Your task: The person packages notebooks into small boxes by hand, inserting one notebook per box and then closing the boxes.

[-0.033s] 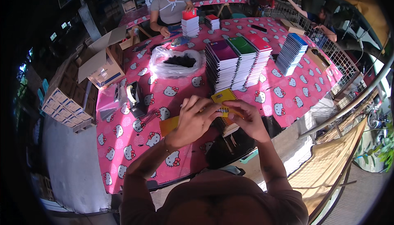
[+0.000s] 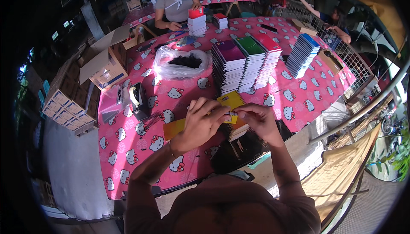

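Close in front of me, my left hand [image 2: 200, 122] is closed on a small yellow notebook with a spiral wire binding, mostly hidden by the fingers. My right hand [image 2: 259, 122] pinches at the right end of that binding, thumb and forefinger together. Just beyond both hands a yellow spiral notebook [image 2: 231, 100] lies on the table. A stack of small notebooks [image 2: 239, 132] sits below the right hand, partly covered. A yellow-orange cover or notebook [image 2: 174, 130] sticks out to the left of my left hand.
Tall stacks of purple [image 2: 230, 50], green [image 2: 249, 45] and red notebooks [image 2: 268, 42] stand ahead; a leaning blue stack [image 2: 308, 40] is rightward. A plastic bag of black pieces [image 2: 164, 68], a tape dispenser [image 2: 137, 101] and cartons [image 2: 102, 69] are leftward. A person [image 2: 177, 5] works opposite.
The right fingers have drawn into a tighter pinch at the binding. Across the table, the person's lower hand has shifted slightly. The whole view has moved a little.
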{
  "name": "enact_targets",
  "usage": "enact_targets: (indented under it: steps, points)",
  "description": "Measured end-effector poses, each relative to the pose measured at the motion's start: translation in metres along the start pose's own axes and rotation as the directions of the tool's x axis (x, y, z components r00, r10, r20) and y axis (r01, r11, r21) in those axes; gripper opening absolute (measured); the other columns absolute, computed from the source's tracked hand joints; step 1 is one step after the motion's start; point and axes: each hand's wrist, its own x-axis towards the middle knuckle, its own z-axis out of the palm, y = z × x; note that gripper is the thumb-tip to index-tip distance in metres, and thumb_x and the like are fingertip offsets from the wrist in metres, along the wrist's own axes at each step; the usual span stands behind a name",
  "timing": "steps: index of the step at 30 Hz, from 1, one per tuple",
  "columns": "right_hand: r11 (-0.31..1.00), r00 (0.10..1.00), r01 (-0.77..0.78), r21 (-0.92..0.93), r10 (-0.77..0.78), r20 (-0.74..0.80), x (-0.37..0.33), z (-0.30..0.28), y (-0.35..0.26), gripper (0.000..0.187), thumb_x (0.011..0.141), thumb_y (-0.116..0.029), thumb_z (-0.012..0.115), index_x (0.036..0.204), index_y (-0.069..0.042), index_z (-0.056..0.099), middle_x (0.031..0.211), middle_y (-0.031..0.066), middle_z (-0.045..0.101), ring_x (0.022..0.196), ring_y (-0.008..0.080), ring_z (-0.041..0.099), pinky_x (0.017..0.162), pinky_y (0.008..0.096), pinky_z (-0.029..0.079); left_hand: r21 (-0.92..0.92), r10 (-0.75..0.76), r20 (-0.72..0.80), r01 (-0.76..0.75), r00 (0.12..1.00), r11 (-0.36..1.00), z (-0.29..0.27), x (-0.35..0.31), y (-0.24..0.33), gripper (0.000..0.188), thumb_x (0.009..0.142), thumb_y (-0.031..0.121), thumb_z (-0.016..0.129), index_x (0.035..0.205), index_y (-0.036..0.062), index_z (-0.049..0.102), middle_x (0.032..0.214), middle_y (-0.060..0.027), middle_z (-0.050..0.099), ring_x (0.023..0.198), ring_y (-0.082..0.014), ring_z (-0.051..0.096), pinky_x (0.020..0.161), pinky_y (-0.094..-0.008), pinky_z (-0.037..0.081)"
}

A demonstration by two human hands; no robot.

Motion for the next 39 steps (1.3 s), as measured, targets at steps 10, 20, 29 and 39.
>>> enact_targets:
  steps: [10,20,29,39]
  points:
    - [0.83,0.97,0.088,-0.551,-0.197,-0.142,0.008,-0.01,-0.003,0.008,0.087,-0.002,0.068,0.093,0.003,0.066,0.084,0.0115,0.07,0.076,0.0196,0.071,0.072,0.0293,0.055,0.208,0.221,0.082,-0.233,0.972,0.95,0.029,0.02,0.006,0.029,0.076,0.018,0.075,0.104,0.0118,0.07,0.094,-0.0003,0.058,0.09,-0.0199,0.054,0.076,-0.0363,0.039]
    - [0.827,0.999,0.039,-0.561,-0.048,-0.001,-0.023,-0.044,0.043,0.078,0.078,-0.02,0.084,0.143,0.0,0.046,0.136,0.0251,0.056,0.126,0.0367,0.057,0.104,0.0426,0.045,-0.134,0.244,0.084,-0.232,0.966,0.963,0.045,-0.018,-0.035,0.033,0.074,-0.002,0.073,0.105,0.0079,0.07,0.116,-0.0081,0.064,0.115,-0.0255,0.062,0.103,-0.0471,0.046]
    - [0.923,0.996,0.015,-0.384,-0.046,-0.072,-0.026,-0.032,0.071,0.08,0.069,-0.006,0.087,0.139,0.001,0.051,0.128,0.0209,0.063,0.116,0.0318,0.064,0.095,0.036,0.053,-0.295,0.166,0.175,-0.109,0.971,0.949,0.066,-0.042,-0.042,0.034,0.078,-0.004,0.069,0.111,0.0064,0.068,0.125,-0.0098,0.062,0.125,-0.0272,0.058,0.114,-0.0496,0.04]
    - [0.92,0.909,0.266,-0.287,-0.339,-0.243,-0.057,0.049,0.014,0.039,0.088,-0.013,0.071,0.123,0.002,0.062,0.124,0.0181,0.064,0.112,0.0287,0.063,0.099,0.0378,0.046,0.143,-0.25,0.268,0.218,0.931,0.965,-0.013,-0.195,-0.101,0.036,0.078,0.009,0.075,0.111,0.0073,0.061,0.101,-0.0107,0.06,0.097,-0.0315,0.063,0.088,-0.0486,0.052]
